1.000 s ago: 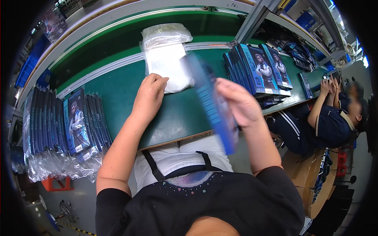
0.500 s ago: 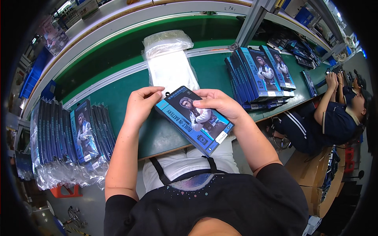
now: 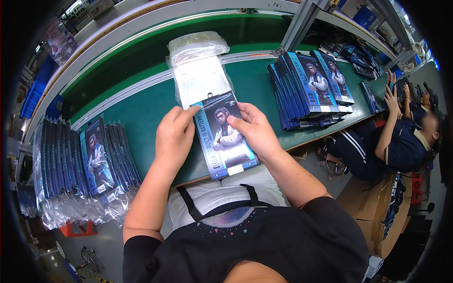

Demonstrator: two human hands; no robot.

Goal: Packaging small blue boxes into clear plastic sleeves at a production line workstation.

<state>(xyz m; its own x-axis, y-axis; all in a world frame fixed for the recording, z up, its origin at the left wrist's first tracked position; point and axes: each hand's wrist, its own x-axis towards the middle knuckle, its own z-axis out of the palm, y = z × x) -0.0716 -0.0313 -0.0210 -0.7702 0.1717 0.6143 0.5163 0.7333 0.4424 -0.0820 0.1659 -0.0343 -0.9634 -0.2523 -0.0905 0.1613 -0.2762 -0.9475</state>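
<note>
A flat blue and black printed box [image 3: 225, 141] is in front of me, just over the table's near edge. My right hand [image 3: 258, 129] grips its upper right side, with the thumb on the printed front and the fingers behind. At the upper left edge of the box is my left hand [image 3: 175, 129], its fingers bent together and the fingertips on the corner. Just beyond the box lies a stack of clear plastic bags [image 3: 200, 78] with a white surface, partly covered by the box's top end.
Bagged boxes [image 3: 59, 160] stand in a row at the left of the green table [image 3: 151, 122]. Unbagged boxes [image 3: 311, 89] are piled at the right. Farther right, a co-worker [image 3: 406, 137] sits near a cardboard carton [image 3: 373, 212]. A metal post [image 3: 302, 30] rises at the back.
The box has turned from a slant to nearly upright and shifted left. My left hand has come to its upper left edge, fingers now closer together. The co-worker's hands have moved.
</note>
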